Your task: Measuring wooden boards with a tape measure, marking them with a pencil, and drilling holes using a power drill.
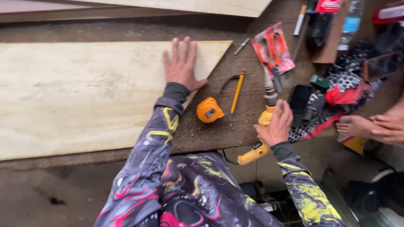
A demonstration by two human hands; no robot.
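Head view. Left hand lies flat on the plywood sheet, fingers spread apart, pressing near the sheet's angled right end; the sheet's long axis runs left to right across the bench. Right hand has its fingers wrapped around the yellow drill, whose spiral bit points away from the body. The bit sits right of the sheet's edge, apart from it. Between the hands lie an orange tape measure and a pencil. The right hand is nearer the drill; the left is on the sheet.
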